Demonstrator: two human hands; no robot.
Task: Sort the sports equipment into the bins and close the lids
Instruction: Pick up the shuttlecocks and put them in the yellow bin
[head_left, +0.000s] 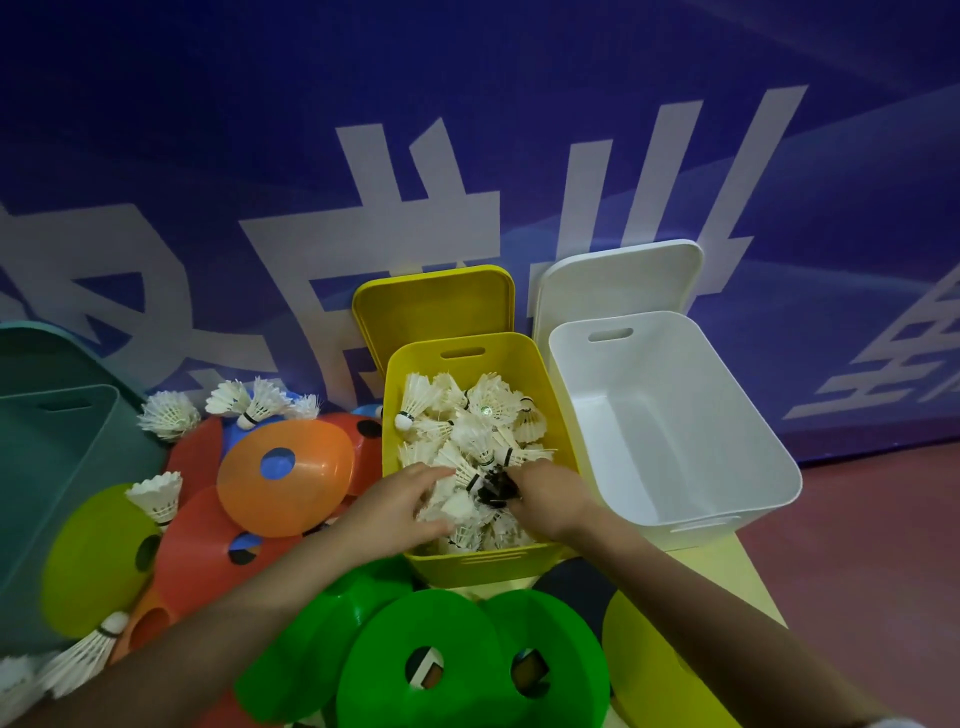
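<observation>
**Q:** Blue wall (156, 130) with big white lettering behind, reddish floor (883, 519) to the right. What sits at the center?

**A:** A yellow bin (488, 564), open, heaped with white shuttlecocks (467, 431). Its yellow lid (434, 299) leans upright against the wall just behind it. Both hands reach into the near end of the heap. The left hand (400, 506) lies on the shuttlecocks with fingers spread fairly straight. The right hand (545, 501) has its fingers curled down around a small dark thing (496, 491); what it is I cannot tell.

**Q:** Which step is this?

**A:** Likely settling shuttlecocks into the yellow bin, partway through sorting. More loose shuttlecocks (166, 413) lie to the left among flat cones (283, 475) in orange, red, yellow-green and green, so those probably come next, needing a reach across the cone pile.

**Q:** How much room is there?

**A:** Tight on the left: cones overlap right up to the yellow bin's wall, and a teal bin (57, 467) stands beyond them. On the right a white bin (691, 525) stands touching or nearly touching the yellow one, holding nothing visible, its white lid (618, 280) propped behind. Green cones (467, 670) crowd the near edge below the arms.
</observation>
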